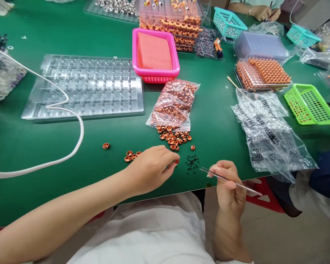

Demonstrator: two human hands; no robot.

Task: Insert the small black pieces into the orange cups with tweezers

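Note:
My left hand (151, 169) pinches a small orange ring-shaped cup (177, 160) between thumb and forefinger, low over the green table. In my right hand (228, 183) is a pair of metal tweezers (209, 171), its tips pointing left toward a patch of tiny black pieces (192, 163). Beyond my left hand lies a heap of loose copper-orange cups (173, 138), spilling from a clear plastic bag (176, 102) full of them. Several more cups (128, 157) sit left of that hand, partly hidden by it, and one lone cup (106, 146) lies farther left.
A clear moulded tray (88, 88) lies at left, with a white cable (81, 128) crossing beside it. A pink basket (176, 62) stands behind the bag. At right are plastic bags (272, 135), a green basket (313, 119) and stacked orange parts (269, 73). Another person's hands (264, 14) work at the far side.

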